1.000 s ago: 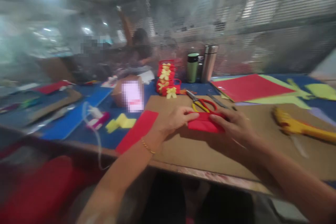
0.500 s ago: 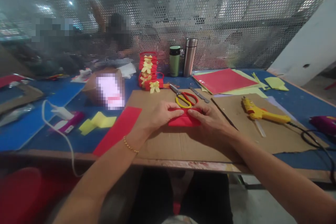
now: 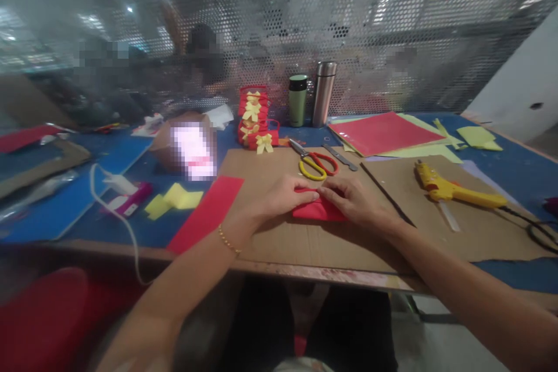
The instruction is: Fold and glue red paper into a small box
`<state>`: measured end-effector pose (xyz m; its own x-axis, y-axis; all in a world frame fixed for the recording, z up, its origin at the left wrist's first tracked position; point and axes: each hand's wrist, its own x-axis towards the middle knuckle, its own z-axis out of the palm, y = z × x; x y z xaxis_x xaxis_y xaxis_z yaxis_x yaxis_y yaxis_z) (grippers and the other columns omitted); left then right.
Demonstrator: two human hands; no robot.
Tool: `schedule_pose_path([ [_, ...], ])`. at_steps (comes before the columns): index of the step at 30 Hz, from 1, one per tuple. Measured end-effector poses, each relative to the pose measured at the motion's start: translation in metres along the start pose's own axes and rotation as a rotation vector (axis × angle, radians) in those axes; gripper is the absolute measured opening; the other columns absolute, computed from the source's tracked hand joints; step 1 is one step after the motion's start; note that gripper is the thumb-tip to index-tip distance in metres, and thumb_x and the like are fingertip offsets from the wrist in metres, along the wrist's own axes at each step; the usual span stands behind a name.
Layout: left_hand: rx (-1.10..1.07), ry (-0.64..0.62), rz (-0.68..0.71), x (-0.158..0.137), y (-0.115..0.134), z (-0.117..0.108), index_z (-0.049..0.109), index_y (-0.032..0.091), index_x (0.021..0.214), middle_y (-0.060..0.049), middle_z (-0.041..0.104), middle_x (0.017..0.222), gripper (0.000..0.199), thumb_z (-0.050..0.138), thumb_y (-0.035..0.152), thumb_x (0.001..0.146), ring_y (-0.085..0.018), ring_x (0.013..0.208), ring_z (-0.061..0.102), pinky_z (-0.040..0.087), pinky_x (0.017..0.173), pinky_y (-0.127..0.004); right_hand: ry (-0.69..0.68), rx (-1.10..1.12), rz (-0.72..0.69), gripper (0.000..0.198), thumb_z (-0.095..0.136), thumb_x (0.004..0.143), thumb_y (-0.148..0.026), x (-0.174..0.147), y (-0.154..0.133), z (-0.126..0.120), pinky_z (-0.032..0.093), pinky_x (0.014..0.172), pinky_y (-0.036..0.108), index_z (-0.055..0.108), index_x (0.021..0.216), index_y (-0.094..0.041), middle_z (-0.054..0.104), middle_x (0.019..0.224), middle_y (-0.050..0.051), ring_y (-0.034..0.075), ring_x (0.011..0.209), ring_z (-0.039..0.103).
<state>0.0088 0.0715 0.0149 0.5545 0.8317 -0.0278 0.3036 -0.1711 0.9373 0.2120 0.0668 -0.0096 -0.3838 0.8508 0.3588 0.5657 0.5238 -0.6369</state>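
Observation:
A folded piece of red paper [image 3: 319,212] is low over the brown cardboard [image 3: 288,250], in front of me. My left hand [image 3: 288,195] pinches its far left edge between thumb and fingers. On the far right edge, my right hand [image 3: 351,197] presses with bent fingers, its thumb along the paper. The fingertips hide part of the fold. Just beyond my hands lie scissors [image 3: 305,155] with one yellow and one red handle, and a grey flat-bladed knife [image 3: 340,157]. A red paper strip [image 3: 207,212] lies left of my left forearm.
Red pieces with yellow bows [image 3: 264,142] are stacked behind, beside a green cup [image 3: 297,104] and a steel flask [image 3: 324,96]. A yellow glue gun [image 3: 453,190] rests on cardboard at right. Red sheets [image 3: 387,133], yellow slips [image 3: 181,196] and a power strip [image 3: 131,200] are around.
The whole view has shifted slightly. My hands have come down a little with the red paper, and my right fingers have curled more over its far edge.

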Motion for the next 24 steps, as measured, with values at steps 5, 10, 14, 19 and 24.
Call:
schedule_pose_path([
  [5, 0.014, -0.032, 0.037, 0.004, -0.012, -0.008, 0.065, 0.015, 0.081, -0.002, 0.061, 0.081, 0.015, 0.063, 0.028, 0.087, -0.013, 0.073, 0.051, 0.038, 0.065, -0.027, 0.057, -0.035, 0.080, 0.049, 0.049, 0.091, -0.061, 0.004, 0.016, 0.007, 0.034, 0.059, 0.030, 0.059, 0.063, -0.022, 0.056, 0.059, 0.001, 0.016, 0.058, 0.050],
  [10, 0.031, 0.083, -0.001, 0.013, -0.025, -0.015, 0.057, 0.016, 0.068, 0.003, 0.049, 0.067, 0.016, 0.062, 0.018, 0.083, -0.011, 0.062, 0.044, 0.030, 0.058, -0.027, -0.003, -0.072, 0.111, 0.051, 0.047, 0.089, -0.064, 0.009, 0.025, 0.005, 0.036, 0.059, 0.030, 0.062, 0.065, -0.022, 0.060, 0.061, 0.002, 0.018, 0.059, 0.052],
  [14, 0.284, 0.098, 0.001, 0.014, -0.028, -0.020, 0.061, 0.016, 0.067, 0.003, 0.052, 0.064, 0.016, 0.064, 0.014, 0.083, -0.012, 0.063, 0.046, 0.031, 0.061, -0.027, -0.058, -0.129, 0.073, 0.043, 0.050, 0.087, -0.058, 0.015, 0.033, 0.013, 0.038, 0.060, 0.031, 0.060, 0.063, -0.023, 0.061, 0.061, 0.003, 0.019, 0.059, 0.054],
  [19, 0.529, 0.191, -0.005, 0.006, -0.026, -0.025, 0.064, 0.017, 0.067, 0.003, 0.054, 0.063, 0.018, 0.067, 0.016, 0.085, -0.014, 0.068, 0.051, 0.032, 0.063, -0.028, -0.073, -0.252, 0.063, 0.030, 0.055, 0.087, -0.042, 0.031, 0.036, 0.024, 0.038, 0.061, 0.032, 0.061, 0.065, -0.023, 0.063, 0.064, 0.004, 0.020, 0.062, 0.057],
  [24, 0.594, 0.314, -0.086, -0.007, -0.026, -0.036, 0.071, 0.015, 0.095, -0.005, 0.069, 0.088, 0.012, 0.060, 0.021, 0.094, -0.019, 0.085, 0.061, 0.043, 0.075, -0.030, -0.089, -0.292, -0.009, 0.032, 0.051, 0.088, -0.044, 0.050, 0.029, 0.029, 0.040, 0.062, 0.031, 0.057, 0.065, -0.023, 0.061, 0.067, 0.004, 0.019, 0.066, 0.058],
])
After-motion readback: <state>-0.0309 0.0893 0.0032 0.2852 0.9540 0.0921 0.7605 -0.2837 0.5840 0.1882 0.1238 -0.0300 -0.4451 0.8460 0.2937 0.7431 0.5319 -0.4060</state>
